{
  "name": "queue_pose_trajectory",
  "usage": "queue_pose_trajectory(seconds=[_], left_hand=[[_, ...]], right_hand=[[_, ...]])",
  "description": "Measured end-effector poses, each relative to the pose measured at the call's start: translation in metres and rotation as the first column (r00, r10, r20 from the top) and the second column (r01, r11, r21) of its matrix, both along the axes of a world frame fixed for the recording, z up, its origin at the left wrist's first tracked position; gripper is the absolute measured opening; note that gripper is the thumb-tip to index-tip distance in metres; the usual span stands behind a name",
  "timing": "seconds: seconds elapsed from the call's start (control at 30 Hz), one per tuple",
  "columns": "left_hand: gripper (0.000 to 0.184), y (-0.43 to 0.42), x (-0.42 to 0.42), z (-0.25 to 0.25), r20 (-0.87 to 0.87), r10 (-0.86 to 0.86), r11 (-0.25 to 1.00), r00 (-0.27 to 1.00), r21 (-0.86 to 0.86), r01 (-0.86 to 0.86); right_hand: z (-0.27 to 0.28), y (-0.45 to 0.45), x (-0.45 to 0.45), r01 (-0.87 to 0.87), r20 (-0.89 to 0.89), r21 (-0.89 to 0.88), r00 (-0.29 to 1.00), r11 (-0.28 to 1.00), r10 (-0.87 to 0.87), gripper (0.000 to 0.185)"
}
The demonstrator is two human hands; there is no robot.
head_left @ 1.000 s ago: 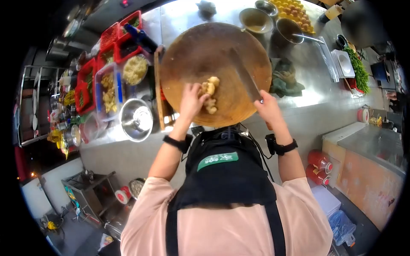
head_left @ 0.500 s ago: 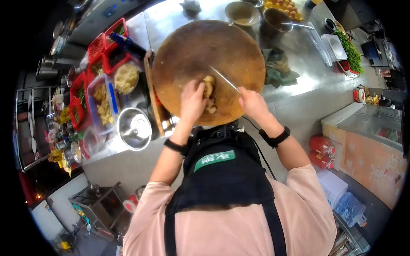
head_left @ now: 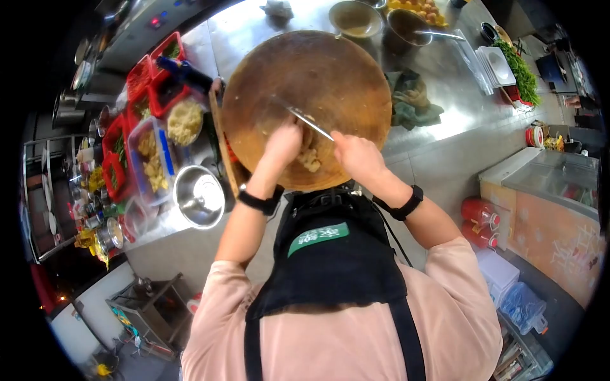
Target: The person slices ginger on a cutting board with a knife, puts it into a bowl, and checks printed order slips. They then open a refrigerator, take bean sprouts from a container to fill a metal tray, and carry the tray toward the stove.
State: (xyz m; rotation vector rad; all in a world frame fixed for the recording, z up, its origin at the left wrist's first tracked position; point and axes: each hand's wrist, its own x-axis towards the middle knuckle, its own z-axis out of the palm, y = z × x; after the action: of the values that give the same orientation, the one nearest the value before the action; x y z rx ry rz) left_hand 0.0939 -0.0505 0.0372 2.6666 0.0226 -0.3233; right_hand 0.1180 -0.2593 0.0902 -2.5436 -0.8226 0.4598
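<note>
A large round wooden chopping block stands at the counter's near edge. My right hand is closed round the handle of a knife, whose blade points left over the block. My left hand rests on the block with its fingers curled close beside the blade; its fingertips and whatever they hold are hidden. Knobbly pale-brown pieces that look like ginger lie on the block just right of my left hand.
Left of the block are a wooden board on edge, a steel bowl, a clear tub and red baskets. Bowls stand behind it, and a dark cloth lies to its right.
The knife has swung from pointing away to lying leftward across the block. My right hand has moved left, closer to my left hand. The view has shifted slightly.
</note>
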Motion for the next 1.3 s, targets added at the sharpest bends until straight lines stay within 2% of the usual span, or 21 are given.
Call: queue_pose_trajectory(seconds=[0.1,0.23,0.3,0.43,0.5,0.63,0.67,0.7,0.77,0.83,0.9,0.93,1.0,1.03,1.1,1.13,1.2,1.3], left_hand=[[0.056,0.004,0.001,-0.008,-0.018,-0.047,0.998,0.999,0.046,0.048],[0.055,0.003,-0.003,-0.013,0.008,0.011,1.000,1.000,-0.006,-0.011],[0.054,0.004,-0.004,-0.015,0.153,-0.009,1.000,0.988,-0.019,0.012],[0.054,0.006,-0.003,-0.016,0.155,-0.072,0.997,0.985,0.024,0.069],[0.055,0.005,-0.001,-0.016,0.027,-0.034,0.999,0.999,0.036,0.033],[0.053,0.002,0.002,-0.007,0.047,-0.029,0.998,0.998,0.052,0.027],[0.045,0.000,0.002,0.000,0.062,-0.041,0.998,0.997,0.053,0.037],[0.038,-0.002,0.002,0.004,0.076,-0.052,0.998,0.996,0.052,0.048],[0.038,-0.003,0.003,0.008,0.040,-0.051,0.996,0.998,0.069,0.048],[0.038,-0.004,0.000,0.005,-0.006,-0.055,0.995,0.998,0.081,0.055],[0.050,0.001,0.003,-0.008,0.021,-0.036,0.998,0.999,0.058,0.035],[0.050,0.001,0.003,-0.008,0.018,-0.034,0.998,0.999,0.056,0.033],[0.052,0.001,0.003,-0.010,-0.093,-0.009,1.000,0.996,0.017,0.010],[0.052,0.001,0.002,-0.010,-0.094,-0.008,1.000,0.996,0.015,0.009],[0.035,-0.001,-0.001,-0.007,0.173,-0.051,0.997,0.984,0.071,0.039],[0.035,-0.004,-0.003,-0.002,0.173,-0.051,0.997,0.984,0.069,0.040],[0.035,-0.005,0.003,0.008,0.010,-0.038,0.996,0.999,0.080,0.037],[0.036,-0.001,0.004,-0.004,0.062,-0.040,0.996,0.997,0.085,0.035]], right_hand=[[-0.003,0.002,0.002,-0.018,-0.021,-0.004,1.000,1.000,0.018,0.018],[-0.003,0.009,-0.004,0.015,-0.051,-0.027,0.999,1.000,-0.016,0.015],[-0.003,0.012,-0.005,0.024,-0.061,-0.047,0.998,0.999,-0.026,0.014],[0.010,0.013,-0.002,0.036,-0.072,-0.053,0.997,0.998,-0.040,0.013],[0.012,0.011,-0.001,0.031,-0.067,-0.031,0.997,0.999,-0.033,0.013],[-0.007,0.015,0.005,0.002,0.006,-0.037,1.000,0.999,-0.002,0.010],[-0.019,0.017,0.006,-0.001,0.058,-0.046,0.998,0.999,0.004,0.013],[-0.030,0.018,0.008,-0.001,0.056,-0.049,0.998,0.999,0.004,0.013],[-0.045,0.022,0.018,0.017,0.026,-0.096,1.000,0.995,-0.015,0.014],[-0.033,0.021,0.015,0.003,0.029,-0.112,1.000,0.994,0.001,0.015],[-0.015,0.022,0.016,-0.009,0.045,-0.120,0.999,0.993,0.014,0.015],[-0.003,0.020,0.010,-0.013,0.022,-0.113,1.000,0.994,0.016,0.016],[0.000,0.020,0.007,-0.019,-0.002,-0.107,1.000,0.994,0.019,0.016],[-0.004,0.021,0.007,-0.007,-0.010,-0.110,1.000,0.994,0.006,0.016],[-0.021,0.024,0.009,0.006,-0.018,-0.113,1.000,0.994,-0.008,0.017],[-0.034,0.025,0.014,0.017,-0.009,-0.118,1.000,0.993,-0.018,0.017],[-0.041,0.028,0.021,0.032,0.015,-0.112,0.999,0.993,-0.030,0.017],[-0.021,0.024,0.019,0.009,0.012,-0.115,1.000,0.993,-0.008,0.018]])
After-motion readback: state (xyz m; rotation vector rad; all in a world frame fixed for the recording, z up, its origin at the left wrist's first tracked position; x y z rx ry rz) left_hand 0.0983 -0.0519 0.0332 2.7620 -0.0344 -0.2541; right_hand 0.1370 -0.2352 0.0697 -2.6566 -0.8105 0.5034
